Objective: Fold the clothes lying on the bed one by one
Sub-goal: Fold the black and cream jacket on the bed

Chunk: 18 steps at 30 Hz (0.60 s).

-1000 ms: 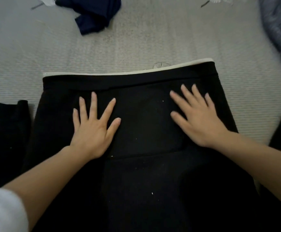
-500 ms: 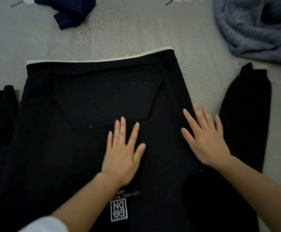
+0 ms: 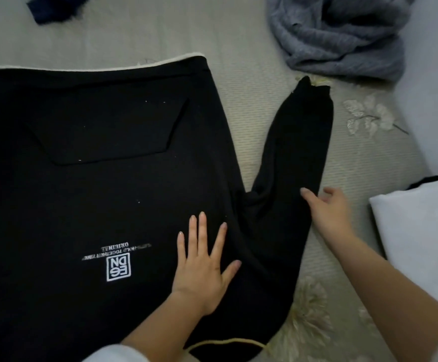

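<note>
Black hoodie [image 3: 95,184] flat on the pale floral bedspread [image 3: 160,30], filling nine o'clock; left hand [image 3: 202,265] pressed flat on it, right hand [image 3: 327,212] relaxed, touching its sleeve [image 3: 298,152]. Grey knit [image 3: 343,40] heaped at one o'clock.

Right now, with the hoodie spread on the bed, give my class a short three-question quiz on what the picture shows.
1. True or false: the left hand lies flat on the hoodie.
2. What does the right hand touch? A. the sleeve B. the grey sweater C. the navy garment
3. Fill in: the white logo is nearest the ___ hand.
Key: 1 true; 2 A; 3 left.
</note>
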Tool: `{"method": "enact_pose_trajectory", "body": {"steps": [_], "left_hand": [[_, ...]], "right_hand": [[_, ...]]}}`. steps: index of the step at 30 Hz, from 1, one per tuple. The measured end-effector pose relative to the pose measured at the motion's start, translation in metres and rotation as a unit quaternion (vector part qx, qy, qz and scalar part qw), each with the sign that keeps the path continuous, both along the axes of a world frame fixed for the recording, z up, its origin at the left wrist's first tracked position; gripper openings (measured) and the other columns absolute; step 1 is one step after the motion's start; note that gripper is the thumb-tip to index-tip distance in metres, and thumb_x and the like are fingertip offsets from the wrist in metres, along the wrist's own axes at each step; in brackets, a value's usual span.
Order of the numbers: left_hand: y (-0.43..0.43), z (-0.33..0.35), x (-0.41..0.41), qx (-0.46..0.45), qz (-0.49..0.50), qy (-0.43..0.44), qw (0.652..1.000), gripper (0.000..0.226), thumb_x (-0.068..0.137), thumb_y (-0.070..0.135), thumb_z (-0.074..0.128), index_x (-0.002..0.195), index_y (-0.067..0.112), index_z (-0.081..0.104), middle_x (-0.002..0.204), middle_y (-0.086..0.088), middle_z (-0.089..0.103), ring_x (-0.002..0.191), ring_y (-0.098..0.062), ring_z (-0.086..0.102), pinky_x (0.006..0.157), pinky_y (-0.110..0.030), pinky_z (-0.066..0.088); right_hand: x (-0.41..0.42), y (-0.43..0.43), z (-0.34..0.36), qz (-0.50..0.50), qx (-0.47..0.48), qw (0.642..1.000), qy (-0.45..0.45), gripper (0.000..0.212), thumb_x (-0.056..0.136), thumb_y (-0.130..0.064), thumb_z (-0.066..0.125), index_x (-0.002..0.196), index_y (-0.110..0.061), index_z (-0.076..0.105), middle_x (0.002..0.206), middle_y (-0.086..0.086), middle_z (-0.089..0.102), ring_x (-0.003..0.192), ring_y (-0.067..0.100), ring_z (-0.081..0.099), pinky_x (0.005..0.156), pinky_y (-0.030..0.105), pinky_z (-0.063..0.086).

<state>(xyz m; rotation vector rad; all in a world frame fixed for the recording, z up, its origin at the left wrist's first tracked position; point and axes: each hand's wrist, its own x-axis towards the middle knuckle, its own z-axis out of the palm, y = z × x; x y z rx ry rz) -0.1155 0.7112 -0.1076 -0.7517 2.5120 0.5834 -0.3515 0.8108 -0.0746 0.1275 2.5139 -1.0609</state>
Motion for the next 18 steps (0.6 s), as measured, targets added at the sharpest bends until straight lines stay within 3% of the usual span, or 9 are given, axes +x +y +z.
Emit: {"method": "enact_pose_trajectory", "body": {"steps": [2,4,5,7,9,10,14,16,18], "left_hand": [[0.001,-0.002,0.0,-0.008,0.006,-0.004,1.0,0.071,0.08,0.072,-0.01,0.126,0.036,-0.05,0.134,-0.008,-0.058,0.123,-0.024,-0.054,0.105,-0.047,-0.027],[0.002,-0.003,0.0,-0.011,0.009,-0.013,1.0,0.071,0.079,0.073,-0.01,0.126,0.037,-0.05,0.134,-0.007,-0.058,0.123,-0.023,-0.055,0.105,-0.046,-0.027],[0.002,-0.002,0.0,-0.01,0.009,-0.018,1.0,0.072,0.078,0.073,-0.01,0.125,0.037,-0.05,0.133,-0.006,-0.059,0.122,-0.022,-0.055,0.104,-0.046,-0.028],[0.002,-0.001,-0.003,-0.003,0.015,-0.025,1.0,0.072,0.076,0.074,-0.01,0.125,0.038,-0.05,0.132,-0.005,-0.06,0.121,-0.021,-0.056,0.104,-0.045,-0.029],[0.001,0.001,-0.005,0.001,0.022,-0.035,0.999,0.073,0.074,0.075,-0.011,0.124,0.039,-0.049,0.13,-0.004,-0.061,0.119,-0.021,-0.057,0.104,-0.045,-0.029],[0.002,0.002,-0.006,0.002,0.023,-0.04,0.999,0.073,0.074,0.076,-0.011,0.124,0.039,-0.05,0.129,-0.004,-0.062,0.119,-0.021,-0.058,0.104,-0.045,-0.028],[0.001,0.004,-0.007,0.013,0.027,-0.062,0.998,0.075,0.076,0.076,-0.006,0.124,0.038,-0.049,0.127,-0.005,-0.063,0.118,-0.022,-0.058,0.106,-0.048,-0.026],[0.003,0.005,-0.01,0.013,0.037,-0.066,0.997,0.078,0.083,0.073,0.004,0.124,0.037,-0.051,0.127,-0.006,-0.063,0.119,-0.026,-0.057,0.106,-0.051,-0.025],[0.012,0.007,-0.018,0.009,0.031,-0.04,0.999,0.08,0.09,0.064,0.019,0.126,0.039,-0.048,0.131,-0.006,-0.06,0.121,-0.03,-0.054,0.103,-0.054,-0.025]], "right_hand": [[-0.01,-0.021,0.002,-0.042,-0.099,0.991,-0.084,0.052,0.079,-0.026,0.075,0.123,-0.004,0.055,0.108,0.006,0.066,0.088,0.017,0.065,0.073,0.027,0.052],[-0.025,-0.034,0.014,-0.085,-0.175,0.968,-0.157,0.044,0.074,-0.015,0.074,0.115,-0.004,0.061,0.102,0.015,0.069,0.088,0.027,0.068,0.074,0.037,0.058],[-0.035,-0.034,0.024,-0.093,-0.194,0.966,-0.14,0.041,0.072,-0.012,0.071,0.111,-0.004,0.063,0.098,0.015,0.069,0.086,0.029,0.068,0.07,0.036,0.059],[-0.051,-0.018,0.048,-0.097,-0.181,0.979,-0.01,0.026,0.067,-0.014,0.065,0.094,-0.011,0.067,0.083,0.007,0.068,0.08,0.026,0.066,0.061,0.028,0.055],[-0.057,0.017,0.061,-0.105,-0.108,0.984,0.092,0.011,0.064,-0.021,0.062,0.075,-0.018,0.064,0.074,0.0,0.065,0.079,0.025,0.064,0.067,0.031,0.052],[-0.055,0.035,0.065,-0.107,-0.089,0.987,0.085,0.008,0.065,-0.02,0.062,0.073,-0.019,0.062,0.075,0.001,0.065,0.077,0.025,0.062,0.067,0.034,0.051],[-0.049,0.073,0.059,-0.084,-0.085,0.987,-0.104,0.009,0.078,-0.019,0.066,0.077,-0.015,0.057,0.063,0.005,0.056,0.042,0.013,0.049,0.039,0.022,0.035],[-0.054,0.066,0.058,-0.096,-0.126,0.977,-0.146,0.016,0.081,-0.025,0.068,0.091,-0.013,0.062,0.077,0.002,0.066,0.064,0.014,0.064,0.051,0.025,0.049],[-0.058,0.054,0.057,-0.108,-0.184,0.963,-0.167,0.032,0.083,-0.027,0.069,0.111,-0.012,0.064,0.104,0.005,0.07,0.095,0.021,0.067,0.077,0.034,0.055]]}}
